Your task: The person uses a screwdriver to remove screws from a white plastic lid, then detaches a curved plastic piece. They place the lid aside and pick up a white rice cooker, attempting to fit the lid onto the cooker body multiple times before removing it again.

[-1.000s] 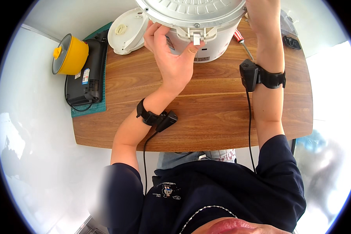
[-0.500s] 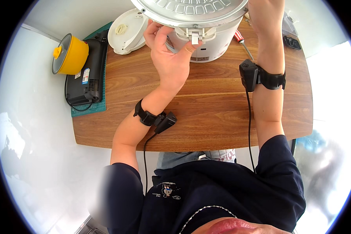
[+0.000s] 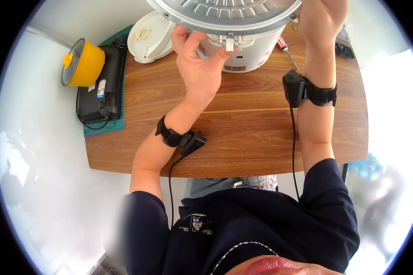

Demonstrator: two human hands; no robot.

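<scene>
A white rice cooker stands at the far middle of the table, cut off by the top edge of the view. Above its body sits a silvery metal lid plate with an embossed ring pattern and screws along its rim. My left hand is closed at the front, thumb against the white latch and fingers curled beside it under the rim. On the right side, my right hand is at the plate's edge; its fingers are mostly hidden or out of view.
A round white cover lies left of the cooker. Further left, a yellow pot rests on a black portable stove over a green cutting mat. A red-handled screwdriver and a small black part lie to the right.
The metal plate has tilted and shifted slightly, its front rim now a little lower in view. My right hand has moved a bit to the right. The left hand stays at the latch.
</scene>
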